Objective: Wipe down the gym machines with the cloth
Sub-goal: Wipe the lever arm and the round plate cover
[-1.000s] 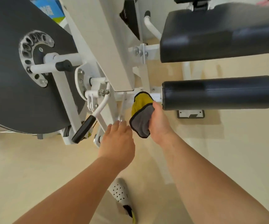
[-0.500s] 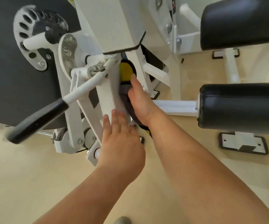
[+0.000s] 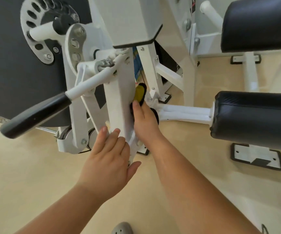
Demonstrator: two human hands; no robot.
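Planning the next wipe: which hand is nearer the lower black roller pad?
Right. The right hand, holding the cloth against the post, is left of the roller pad; the left hand lies farther left.

Clearances and obstructions around the white swing post (image 3: pixel 119 98) of the gym machine.

The narrow slot between the post and the slanted frame struts (image 3: pixel 150 73) is filled by the right hand (image 3: pixel 144 119) pressing the cloth (image 3: pixel 139 93). To the right, the cross tube (image 3: pixel 185 112) and the black roller pad (image 3: pixel 254 119) bar the way. To the left, the black-gripped lever (image 3: pixel 35 114) juts out towards the camera in front of the dark disc (image 3: pixel 6 56). The left hand (image 3: pixel 109 162) lies flat on the post's lower end. Open floor (image 3: pixel 26 174) lies below and to the left; a foot plate (image 3: pixel 256 157) sits on the floor under the roller pad.
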